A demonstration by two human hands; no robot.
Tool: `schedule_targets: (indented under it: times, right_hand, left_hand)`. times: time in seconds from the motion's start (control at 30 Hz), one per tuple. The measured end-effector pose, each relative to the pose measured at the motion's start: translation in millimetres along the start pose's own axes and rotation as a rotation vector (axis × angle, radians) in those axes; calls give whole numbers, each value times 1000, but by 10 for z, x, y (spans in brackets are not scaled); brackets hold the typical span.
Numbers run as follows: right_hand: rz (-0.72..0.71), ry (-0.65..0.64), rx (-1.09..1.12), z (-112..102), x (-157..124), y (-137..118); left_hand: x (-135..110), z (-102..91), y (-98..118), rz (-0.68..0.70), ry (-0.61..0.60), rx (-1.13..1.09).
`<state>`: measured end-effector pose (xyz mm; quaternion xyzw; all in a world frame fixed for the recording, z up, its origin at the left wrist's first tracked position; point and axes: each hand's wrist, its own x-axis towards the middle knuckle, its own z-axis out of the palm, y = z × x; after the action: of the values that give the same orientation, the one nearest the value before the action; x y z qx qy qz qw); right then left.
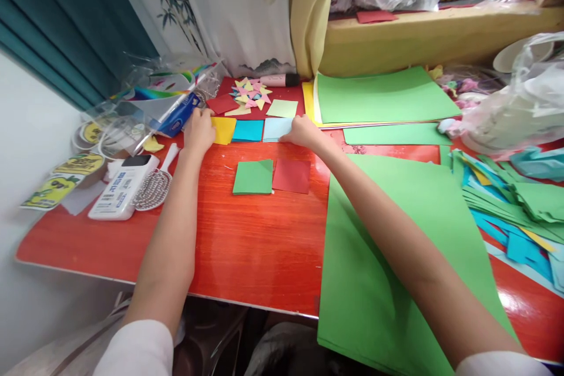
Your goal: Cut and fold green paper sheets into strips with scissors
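Three small stacks of square paper lie in a row: yellow point(224, 130), blue point(247, 130) and light blue point(275, 128). My left hand point(199, 130) is closed at the left edge of the yellow stack, its fingertips partly hidden. At the other end of the row, my right hand point(302, 130) pinches the right edge of the light blue stack. Nearer to me sit a green paper square stack point(252, 177) and a dark red paper square point(291, 176), side by side. Behind the row are a pale green square point(282, 108) and a pile of folded paper stars point(251, 94).
Large green sheets point(396, 200) lie under my right arm and overhang the table's front edge. More green sheets point(383, 94) are behind. At left are a hairbrush point(154, 188), a white box point(123, 188) and plastic packaging point(163, 94). Paper scraps point(520, 200) lie right.
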<state>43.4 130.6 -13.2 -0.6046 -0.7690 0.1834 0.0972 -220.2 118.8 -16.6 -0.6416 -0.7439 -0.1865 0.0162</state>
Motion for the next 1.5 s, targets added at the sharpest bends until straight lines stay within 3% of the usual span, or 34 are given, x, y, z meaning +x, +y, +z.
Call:
schedule_targets:
  times: [0.1, 0.17, 0.27, 0.43, 0.53, 0.67, 0.87, 1.03, 1.13, 1.2, 1.27, 1.37, 1.5]
  right_hand:
    - [20, -19, 2, -57, -39, -33]
    - [46, -58, 4, -145, -94, -77]
    - [53, -139, -4, -331, -218, -169]
    - [-195, -282, -153, -585, -456, -299]
    - [-282, -362, -188, -649, -547, -338]
    - [-232, -364, -219, -631, -565, -364]
    - [-234, -397, -138, -381, -499, -378]
    - [-310, -403, -114, -219, -457, -397]
    - [-384, -351, 56, -170, -402, -410]
    - [-423, -265, 285, -117, -351, -430]
    - [-419, -180, 536, -30, -294, -460]
    - [-332, -117, 747, 156, -212, -499]
    - [-335, -62, 766, 385, -160, -508]
  left_hand:
    - [42, -114, 59, -101, 70, 5]
    - [99, -258, 121, -150, -18, 60]
    - [113, -490, 290, -92, -451, 105]
    - [-232, -587, 665, 199, -865, 172]
    - [-520, -485, 743, 217, -797, 280]
    - [-755, -389, 656, 214, -669, 223]
    - [-787, -381, 617, 184, -697, 142]
    - [-819, -338, 549, 150, -693, -129]
    - [-819, -318, 449, 139, -471, -334]
    - [-795, -315, 387, 102, -247, -450]
    - [-765, -305, 340, 41, -121, -577]
    - [-740, -242, 298, -23, -163, -721]
    - [-738, -104, 266, 2, -196, -705]
